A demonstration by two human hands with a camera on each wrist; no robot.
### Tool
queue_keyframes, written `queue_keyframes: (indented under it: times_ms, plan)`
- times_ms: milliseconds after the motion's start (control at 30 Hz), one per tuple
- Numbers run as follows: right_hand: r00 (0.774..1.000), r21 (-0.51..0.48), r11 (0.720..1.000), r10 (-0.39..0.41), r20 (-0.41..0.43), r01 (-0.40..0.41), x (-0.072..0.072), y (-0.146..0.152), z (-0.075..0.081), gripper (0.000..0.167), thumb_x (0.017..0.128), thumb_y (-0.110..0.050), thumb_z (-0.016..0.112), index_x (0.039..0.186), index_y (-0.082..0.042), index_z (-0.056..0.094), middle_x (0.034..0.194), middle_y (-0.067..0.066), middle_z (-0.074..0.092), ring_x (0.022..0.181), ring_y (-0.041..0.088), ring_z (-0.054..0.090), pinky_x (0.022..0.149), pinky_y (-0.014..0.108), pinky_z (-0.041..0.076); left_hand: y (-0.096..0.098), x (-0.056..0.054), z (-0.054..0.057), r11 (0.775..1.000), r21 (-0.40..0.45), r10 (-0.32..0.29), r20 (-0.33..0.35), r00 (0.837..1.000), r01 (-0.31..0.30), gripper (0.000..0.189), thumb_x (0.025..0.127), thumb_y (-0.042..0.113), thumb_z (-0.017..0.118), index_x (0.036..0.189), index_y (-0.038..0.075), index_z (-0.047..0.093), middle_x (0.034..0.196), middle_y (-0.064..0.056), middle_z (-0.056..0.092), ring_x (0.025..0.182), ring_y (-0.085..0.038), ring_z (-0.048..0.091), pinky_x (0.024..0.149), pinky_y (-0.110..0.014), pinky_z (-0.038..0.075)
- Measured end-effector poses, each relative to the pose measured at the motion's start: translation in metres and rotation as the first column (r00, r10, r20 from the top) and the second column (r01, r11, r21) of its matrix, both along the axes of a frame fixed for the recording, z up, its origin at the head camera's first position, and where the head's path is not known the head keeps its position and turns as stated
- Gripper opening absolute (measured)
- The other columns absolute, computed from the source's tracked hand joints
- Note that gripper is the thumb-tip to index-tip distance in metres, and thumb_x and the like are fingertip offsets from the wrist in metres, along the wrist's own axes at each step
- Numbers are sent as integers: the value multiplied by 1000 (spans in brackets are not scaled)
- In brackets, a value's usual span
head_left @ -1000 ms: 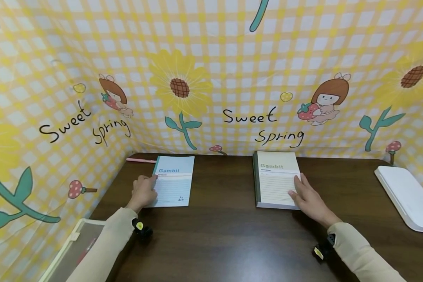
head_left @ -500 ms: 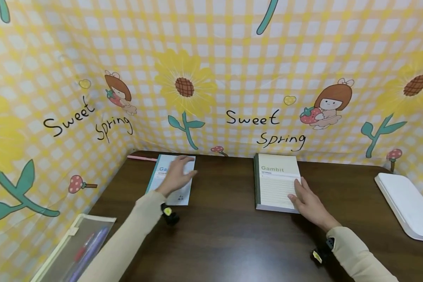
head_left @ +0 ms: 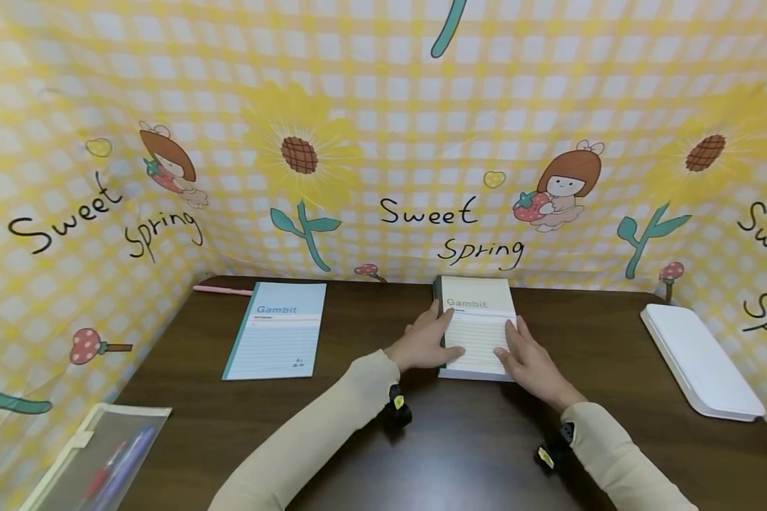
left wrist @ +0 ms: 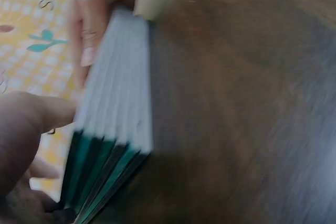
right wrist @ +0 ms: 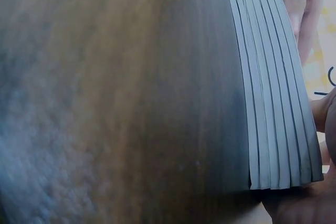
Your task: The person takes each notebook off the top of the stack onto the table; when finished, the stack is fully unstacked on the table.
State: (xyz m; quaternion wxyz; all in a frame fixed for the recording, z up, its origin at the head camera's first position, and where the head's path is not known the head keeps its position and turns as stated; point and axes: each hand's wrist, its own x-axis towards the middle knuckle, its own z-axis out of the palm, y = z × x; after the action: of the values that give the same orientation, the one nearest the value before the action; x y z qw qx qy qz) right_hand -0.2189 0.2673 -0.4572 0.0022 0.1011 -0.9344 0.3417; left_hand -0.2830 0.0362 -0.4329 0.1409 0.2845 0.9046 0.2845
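Observation:
A thick stack of cream notebooks (head_left: pixel 476 344) lies on the brown table with its green spines to the left. My left hand (head_left: pixel 420 341) holds the spine side, thumb over the top cover. In the left wrist view the page edges (left wrist: pixel 118 82) of the stack and its green bindings show, with fingers low beside the spines. My right hand (head_left: pixel 537 362) grips the opposite long edge, its thumb also on the cover. Several layers of the notebook stack (right wrist: pixel 275 93) show in the right wrist view. A blue notebook (head_left: pixel 278 333) lies apart on the left.
A pink pen (head_left: pixel 222 290) lies behind the blue notebook. At the front left is a zip pouch (head_left: pixel 118 454) with pens inside. A white flat case (head_left: pixel 699 362) lies on the right. Yellow checked cloth (head_left: pixel 383 128) hangs behind the brown table (head_left: pixel 371 426).
My left hand has left the blue notebook and crossed rightward to the spine side of the cream stack. The right hand has stayed at the stack's right edge.

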Motion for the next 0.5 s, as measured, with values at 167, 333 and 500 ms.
queue_keyframes:
  times_ms: [167, 333, 500]
  plan:
    - [1000, 11, 1000, -3, -20, 3, -3, -2, -1, 71, 102, -32, 48, 148, 14, 18, 156, 35, 2, 144, 51, 9, 111, 64, 20, 6, 5, -7, 995, 63, 79, -13, 997, -78, 79, 93, 41, 60, 153, 4, 23, 160, -27, 7, 147, -43, 16, 107, -71, 22]
    - [1000, 21, 1000, -6, -19, 7, -3, -2, -1, 71, 102, -32, 48, 148, 12, 18, 157, 34, 1, 144, 51, 11, 111, 64, 21, 7, 4, -7, 994, 67, 90, -29, 995, -88, 79, 93, 41, 60, 153, 4, 23, 160, -25, 8, 148, -39, 12, 106, -72, 21]
    - [1000, 22, 1000, -7, -5, 7, -2, 0, -3, 70, 102, -30, 47, 148, 12, 16, 156, 35, -1, 143, 52, 13, 111, 64, 22, 9, 4, -4, 990, 103, 104, -50, 993, -98, 74, 94, 39, 60, 152, 4, 29, 159, -23, 14, 149, -37, 15, 108, -69, 23]
